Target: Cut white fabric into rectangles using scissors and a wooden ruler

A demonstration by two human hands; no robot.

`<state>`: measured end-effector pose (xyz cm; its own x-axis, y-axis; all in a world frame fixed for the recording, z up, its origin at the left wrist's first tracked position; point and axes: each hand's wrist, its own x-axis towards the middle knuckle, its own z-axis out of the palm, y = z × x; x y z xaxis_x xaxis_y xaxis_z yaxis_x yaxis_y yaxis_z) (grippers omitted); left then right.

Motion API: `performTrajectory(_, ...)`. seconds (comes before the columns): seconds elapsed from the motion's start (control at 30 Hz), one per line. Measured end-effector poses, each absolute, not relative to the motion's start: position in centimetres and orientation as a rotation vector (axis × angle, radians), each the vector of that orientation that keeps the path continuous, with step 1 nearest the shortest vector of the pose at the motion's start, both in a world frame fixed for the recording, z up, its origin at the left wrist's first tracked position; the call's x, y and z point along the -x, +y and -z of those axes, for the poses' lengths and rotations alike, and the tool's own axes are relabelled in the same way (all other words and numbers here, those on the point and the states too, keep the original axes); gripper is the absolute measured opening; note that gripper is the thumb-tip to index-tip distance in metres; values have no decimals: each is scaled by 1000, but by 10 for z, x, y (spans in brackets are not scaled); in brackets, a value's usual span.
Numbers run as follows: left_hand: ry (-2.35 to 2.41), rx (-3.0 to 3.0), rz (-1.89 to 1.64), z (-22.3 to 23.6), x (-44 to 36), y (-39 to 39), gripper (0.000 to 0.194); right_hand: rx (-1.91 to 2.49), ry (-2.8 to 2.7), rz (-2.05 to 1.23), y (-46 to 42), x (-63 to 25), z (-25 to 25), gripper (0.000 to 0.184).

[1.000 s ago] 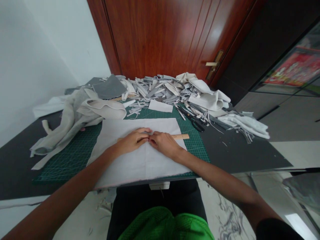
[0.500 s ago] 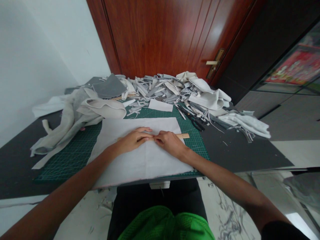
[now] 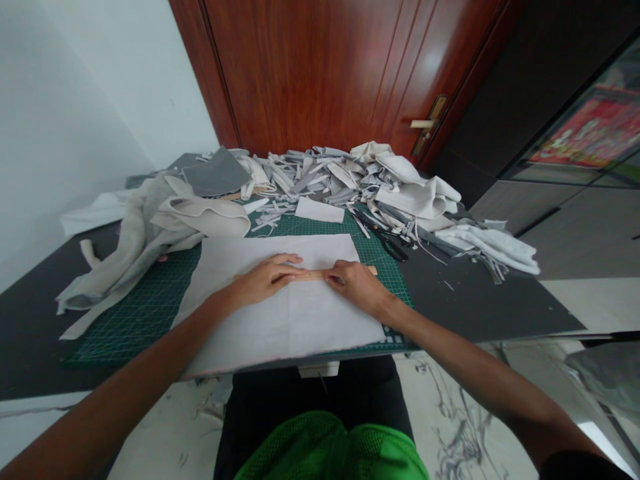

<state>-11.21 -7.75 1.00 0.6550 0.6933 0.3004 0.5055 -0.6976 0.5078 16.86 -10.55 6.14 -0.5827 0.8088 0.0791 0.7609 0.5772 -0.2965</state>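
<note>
A white sheet of cloth [image 3: 270, 320] lies flat, with a faint fold line down its middle. Across it runs a narrow wooden ruler [image 3: 314, 275], its right end showing beyond my right hand. My left hand [image 3: 267, 277] grips the ruler near its middle, thumb and fingers close together over it. A short way to the right, my right hand [image 3: 356, 283] has its fingers pinched at the ruler's edge. Whether a small marking tool is between those right fingers, I cannot make out.
A green cutting mat [image 3: 135, 313] lies under the cloth on the dark table [image 3: 480, 300]. Black-handled scissors [image 3: 393, 248] lie at right. Grey and white scraps [image 3: 305, 175] are heaped along the back, a crumpled cloth [image 3: 145, 227] at left. Behind stands a wooden door [image 3: 310, 73].
My right hand has slid to the right along the ruler, away from my left hand, baring a stretch of ruler between them. My left hand stays in place.
</note>
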Motion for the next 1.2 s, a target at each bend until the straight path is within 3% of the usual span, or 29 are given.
performTrajectory(1.2, 928, -2458, -709, -15, 112, -78, 36, 1326, -2477, -284, -96, -260, -48, 19)
